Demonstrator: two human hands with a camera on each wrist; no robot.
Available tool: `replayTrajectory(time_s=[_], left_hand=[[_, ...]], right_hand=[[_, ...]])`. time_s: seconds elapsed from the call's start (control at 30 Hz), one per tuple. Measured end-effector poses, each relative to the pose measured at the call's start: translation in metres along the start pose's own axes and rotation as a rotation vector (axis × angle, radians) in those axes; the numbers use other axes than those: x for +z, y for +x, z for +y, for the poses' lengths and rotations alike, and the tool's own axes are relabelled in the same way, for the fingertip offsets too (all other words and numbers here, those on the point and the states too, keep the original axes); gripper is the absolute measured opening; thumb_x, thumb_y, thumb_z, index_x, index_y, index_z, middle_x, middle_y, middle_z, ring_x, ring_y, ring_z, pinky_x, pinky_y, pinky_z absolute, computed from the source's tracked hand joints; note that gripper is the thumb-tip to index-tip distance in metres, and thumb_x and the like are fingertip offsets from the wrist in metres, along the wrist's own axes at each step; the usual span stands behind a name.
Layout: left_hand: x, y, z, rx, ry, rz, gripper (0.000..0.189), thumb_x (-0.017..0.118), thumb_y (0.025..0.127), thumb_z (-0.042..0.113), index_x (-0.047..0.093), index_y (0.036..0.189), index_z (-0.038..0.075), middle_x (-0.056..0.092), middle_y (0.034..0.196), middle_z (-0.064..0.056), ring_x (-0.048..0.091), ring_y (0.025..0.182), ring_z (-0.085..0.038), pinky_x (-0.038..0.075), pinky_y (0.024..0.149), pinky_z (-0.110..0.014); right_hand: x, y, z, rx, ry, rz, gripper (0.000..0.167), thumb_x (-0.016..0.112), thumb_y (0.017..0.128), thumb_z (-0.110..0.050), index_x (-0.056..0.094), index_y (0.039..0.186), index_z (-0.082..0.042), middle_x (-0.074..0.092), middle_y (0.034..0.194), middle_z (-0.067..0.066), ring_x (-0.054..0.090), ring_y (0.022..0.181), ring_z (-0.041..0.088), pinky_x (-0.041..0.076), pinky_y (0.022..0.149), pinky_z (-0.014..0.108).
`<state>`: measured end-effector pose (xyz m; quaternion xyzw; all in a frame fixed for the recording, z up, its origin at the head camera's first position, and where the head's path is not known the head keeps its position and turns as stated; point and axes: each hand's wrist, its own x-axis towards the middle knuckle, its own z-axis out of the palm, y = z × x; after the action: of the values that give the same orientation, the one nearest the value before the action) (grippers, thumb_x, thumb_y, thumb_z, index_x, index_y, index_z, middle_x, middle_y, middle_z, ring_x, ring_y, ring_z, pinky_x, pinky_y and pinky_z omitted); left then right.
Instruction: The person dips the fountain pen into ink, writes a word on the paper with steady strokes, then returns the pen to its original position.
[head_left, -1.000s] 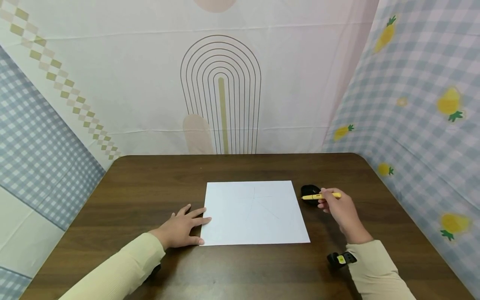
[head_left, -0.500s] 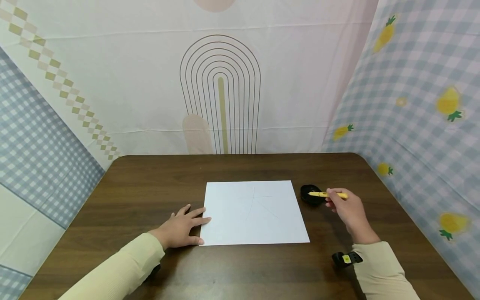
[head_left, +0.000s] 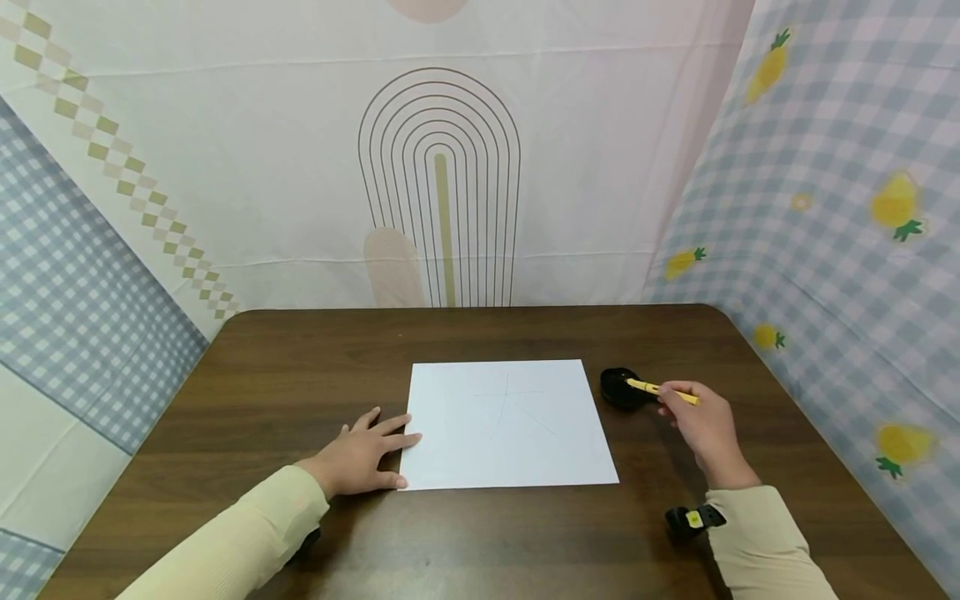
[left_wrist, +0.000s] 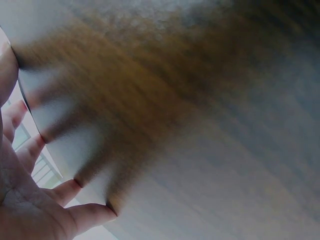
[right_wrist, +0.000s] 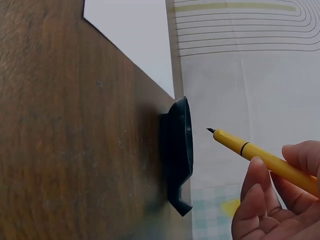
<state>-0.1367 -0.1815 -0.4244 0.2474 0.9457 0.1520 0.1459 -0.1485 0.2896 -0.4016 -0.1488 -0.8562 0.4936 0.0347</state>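
Observation:
My left hand (head_left: 360,460) lies flat with fingers spread, its fingertips on the left edge of a white sheet of paper (head_left: 525,454). Thin faint lines cross on the sheet's upper half. With thumb and fingers, my right hand (head_left: 703,421) pinches a slim yellow pen (right_wrist: 272,164) that has a dark pointed tip. That tip is held over a small black dish (head_left: 617,395) just right of the paper. In the right wrist view the dish (right_wrist: 179,142) appears side-on, with a short bent handle, and the tip stands apart from it.
All this is on a dark brown wooden table (head_left: 480,542). A white patterned cloth (head_left: 585,183) hangs behind the far edge, and a blue checked cloth (head_left: 832,275) hangs along the right. My right wrist wears a black strap (head_left: 693,518).
The right hand has moved right, carrying the pen tip from near the paper's edge to over the dish. The pen now slants more. The left hand and paper keep their places.

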Motion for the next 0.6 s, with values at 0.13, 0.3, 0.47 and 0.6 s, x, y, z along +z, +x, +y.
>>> replayTrajectory(time_s=[0.13, 0.3, 0.47, 0.6], left_hand=[[0.0005, 0.0003, -0.0004, 0.0, -0.001, -0.001, 0.066, 0.069, 0.085, 0.048, 0.051, 0.143, 0.024, 0.031, 0.156, -0.004, 0.016, 0.141, -0.05, 0.021, 0.096, -0.079], [0.0, 0.0007, -0.0002, 0.002, -0.006, -0.003, 0.066, 0.069, 0.085, 0.048, 0.05, 0.143, 0.023, 0.031, 0.156, -0.005, 0.016, 0.141, -0.05, 0.02, 0.096, -0.079], [-0.0013, -0.0001, 0.0009, 0.008, -0.006, -0.005, 0.066, 0.069, 0.085, 0.047, 0.05, 0.143, 0.022, 0.031, 0.156, -0.006, 0.016, 0.141, -0.051, 0.02, 0.095, -0.08], [-0.0013, -0.0003, 0.0013, 0.013, -0.006, -0.006, 0.066, 0.069, 0.085, 0.048, 0.051, 0.143, 0.022, 0.032, 0.156, -0.006, 0.017, 0.14, -0.052, 0.021, 0.094, -0.08]], right_hand=[[-0.0004, 0.0009, 0.0026, 0.008, 0.015, 0.024, 0.041, 0.055, 0.099, -0.03, 0.059, 0.124, 0.002, 0.068, 0.097, 0.011, 0.062, 0.08, 0.012, 0.052, 0.07, 0.027], [-0.002, 0.0028, 0.0065, 0.004, 0.035, 0.05, 0.036, 0.054, 0.099, -0.025, 0.059, 0.123, 0.001, 0.068, 0.093, 0.009, 0.063, 0.078, 0.01, 0.052, 0.069, 0.027], [-0.0019, 0.0049, 0.0091, 0.021, 0.049, 0.069, 0.035, 0.052, 0.099, -0.023, 0.059, 0.124, 0.001, 0.068, 0.097, 0.011, 0.062, 0.078, 0.01, 0.051, 0.069, 0.028], [-0.0024, 0.005, 0.0104, 0.039, 0.05, 0.077, 0.036, 0.049, 0.101, -0.023, 0.058, 0.127, 0.0, 0.067, 0.103, 0.013, 0.061, 0.08, 0.009, 0.05, 0.069, 0.028]])
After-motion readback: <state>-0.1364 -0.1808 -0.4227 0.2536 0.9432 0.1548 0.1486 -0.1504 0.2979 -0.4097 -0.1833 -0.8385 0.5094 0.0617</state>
